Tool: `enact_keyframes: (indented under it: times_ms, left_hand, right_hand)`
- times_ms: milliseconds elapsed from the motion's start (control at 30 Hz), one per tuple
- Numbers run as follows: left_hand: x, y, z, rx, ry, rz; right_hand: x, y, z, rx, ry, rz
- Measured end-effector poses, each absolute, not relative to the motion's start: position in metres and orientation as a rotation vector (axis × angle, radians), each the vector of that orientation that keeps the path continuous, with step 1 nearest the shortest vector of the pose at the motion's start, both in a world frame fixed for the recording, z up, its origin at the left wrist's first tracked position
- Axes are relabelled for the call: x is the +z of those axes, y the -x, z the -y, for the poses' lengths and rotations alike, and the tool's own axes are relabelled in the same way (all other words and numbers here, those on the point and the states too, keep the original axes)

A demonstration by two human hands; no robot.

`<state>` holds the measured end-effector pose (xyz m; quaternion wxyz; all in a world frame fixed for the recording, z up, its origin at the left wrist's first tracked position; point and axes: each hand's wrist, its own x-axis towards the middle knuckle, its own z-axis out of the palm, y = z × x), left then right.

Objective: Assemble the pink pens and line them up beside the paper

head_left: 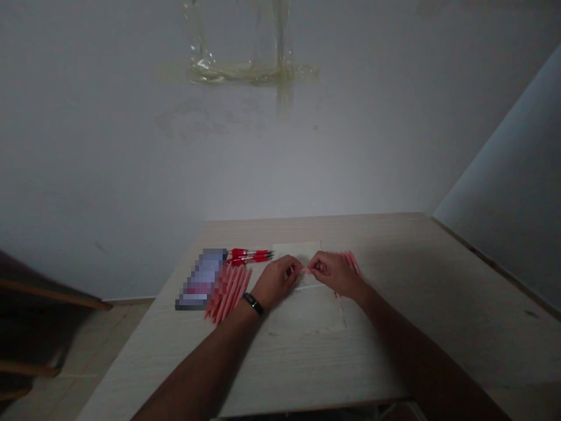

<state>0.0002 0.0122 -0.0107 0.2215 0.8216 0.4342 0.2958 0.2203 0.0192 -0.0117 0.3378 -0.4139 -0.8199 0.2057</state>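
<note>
A slim pink piece (306, 271), probably a pen part, sits over the pale sheet (302, 316) on the table (421, 339), pinched between the fingertips of the left hand (277, 280) and right hand (336, 273), one at each end; its exact shape is too small to tell. It looks light and should be stiff, likely smooth plastic that could roll or slip, so a fingertip pinch near each end suits it better than a full fist, with little force if the wall is thin. The pink pens (231, 292) to the left look similarly rigid and best held mid-barrel.
</note>
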Motion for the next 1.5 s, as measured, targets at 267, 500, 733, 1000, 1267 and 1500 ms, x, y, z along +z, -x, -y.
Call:
enact_keyframes:
  times_ms: [267, 500, 733, 1000, 1267, 1500]
  left_hand:
    - [-0.010, 0.000, -0.012, 0.820, -2.293, -1.192]
    - [-0.006, -0.003, -0.007, 0.857, -2.203, -1.126]
    - [-0.006, -0.003, -0.008, 0.892, -2.200, -1.125]
    - [-0.003, -0.003, -0.008, 0.878, -2.209, -1.131]
    - [-0.012, 0.014, -0.022, 0.846, -2.200, -1.466]
    - [-0.019, 0.018, -0.024, 0.703, -2.204, -1.545]
  right_hand:
    - [-0.008, -0.217, -0.017, 0.478, 1.012, 2.245]
    - [-0.010, -0.211, -0.012, 0.697, 0.969, 2.147]
    - [-0.010, -0.210, -0.012, 0.718, 1.004, 2.141]
    - [-0.012, -0.211, -0.014, 0.656, 0.965, 2.167]
    - [-0.012, -0.227, -0.023, 0.508, 1.100, 2.089]
    - [-0.012, -0.230, -0.026, 0.488, 1.092, 2.069]
